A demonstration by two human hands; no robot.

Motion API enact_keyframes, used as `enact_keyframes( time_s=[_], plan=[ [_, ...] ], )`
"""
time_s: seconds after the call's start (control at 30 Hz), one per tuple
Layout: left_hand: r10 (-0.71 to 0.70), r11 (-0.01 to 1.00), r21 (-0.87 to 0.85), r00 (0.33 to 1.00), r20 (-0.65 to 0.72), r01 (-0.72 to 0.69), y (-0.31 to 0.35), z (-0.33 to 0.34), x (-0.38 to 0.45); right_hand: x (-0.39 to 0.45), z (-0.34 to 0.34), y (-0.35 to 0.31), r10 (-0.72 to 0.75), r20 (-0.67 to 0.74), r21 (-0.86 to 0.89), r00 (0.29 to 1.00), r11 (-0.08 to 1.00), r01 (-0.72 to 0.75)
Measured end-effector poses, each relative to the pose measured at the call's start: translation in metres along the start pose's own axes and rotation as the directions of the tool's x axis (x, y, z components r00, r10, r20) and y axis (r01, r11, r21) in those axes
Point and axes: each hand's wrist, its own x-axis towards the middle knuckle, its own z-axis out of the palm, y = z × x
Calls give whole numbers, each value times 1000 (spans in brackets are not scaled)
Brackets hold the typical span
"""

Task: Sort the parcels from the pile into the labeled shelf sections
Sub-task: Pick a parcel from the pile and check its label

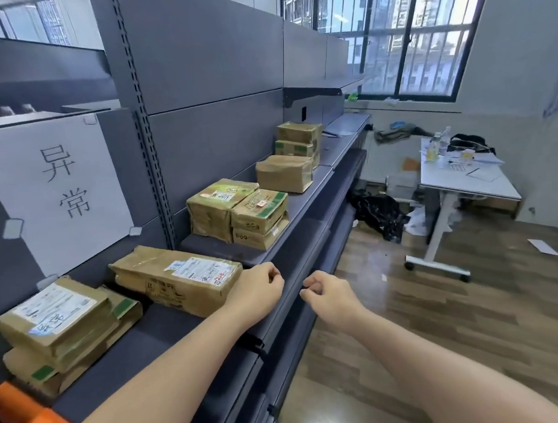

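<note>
Both hands are hanging in front of the grey shelf [166, 333], fingers loosely curled and holding nothing: the left hand [256, 291] is hovering over the shelf's front edge, just beside the end of a long brown parcel [174, 277], and the right hand [326, 294] is floating past the edge, above the wooden floor [455, 330].

The parcels are lying in groups along the shelf. A stack of flat parcels [62, 327] is sitting at the near left, under a white paper sign [52, 194] taped to the back panel and reading "异常" in hand-drawn characters. The long parcel is resting next to it, carrying a white shipping label whose print is too small to read. Past the upright post, a cluster of boxes [236, 212] with green-edged tape is standing, then a single wrapped box [284, 173], then two stacked boxes [299, 140] farthest along.

An orange strip [27, 413] is lying at the shelf's near end. A white surface [456, 179] is standing by the barred window [389, 27], cluttered with papers, bottles and a black bag. A black plastic bag [379, 214] is slumping on the floor beside it.
</note>
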Motion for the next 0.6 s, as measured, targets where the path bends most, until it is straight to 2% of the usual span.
enact_keyframes(
  time_s=[0.33,0.6],
  plan=[
    [-7,999,-40,1000,12,7,-2,-31,124,113,-16,-24,21,-83,-14,996,1000,-22],
    [3,994,-105,998,58,3,-7,-22,191,173,-20,-19,43,-91,-60,995,997,-49]
  ],
)
